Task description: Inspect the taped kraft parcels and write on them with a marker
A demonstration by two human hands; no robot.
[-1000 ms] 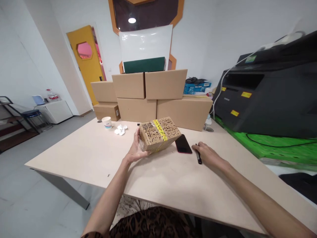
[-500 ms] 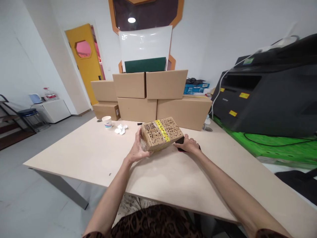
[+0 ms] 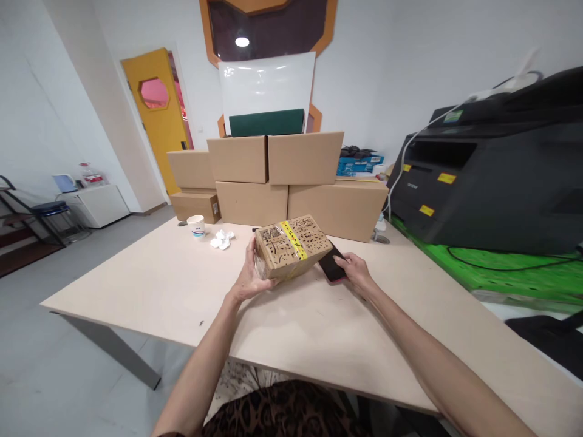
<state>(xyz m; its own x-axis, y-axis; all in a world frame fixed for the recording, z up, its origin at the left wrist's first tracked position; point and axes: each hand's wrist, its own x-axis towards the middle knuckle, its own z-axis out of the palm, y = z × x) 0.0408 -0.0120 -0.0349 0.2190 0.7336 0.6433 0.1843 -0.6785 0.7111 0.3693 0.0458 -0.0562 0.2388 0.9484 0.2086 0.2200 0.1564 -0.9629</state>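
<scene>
My left hand (image 3: 250, 273) grips the left end of a small cardboard box (image 3: 294, 246), thumb at its near lower edge. Dark marks and a yellow strip of tape cover the box's top, and the box is tilted. At its right end my right hand (image 3: 357, 271) holds a black smartphone (image 3: 334, 267) by its right edge, thumb on top. A reddish rim shows along the phone's near edge. Its far left part disappears behind the box, so I cannot tell whether the two touch.
Stacked cardboard boxes (image 3: 252, 203) line the back of the table (image 3: 150, 291), topped by a green box (image 3: 266, 122). A paper cup (image 3: 196, 226) and crumpled tissue (image 3: 222, 239) are at the back left. On the right, a large black printer (image 3: 483, 188) stands over a green surface (image 3: 464, 267).
My right hand has moved slightly right with the phone, and more of the phone now shows. The small box has shifted a little left in my left hand.
</scene>
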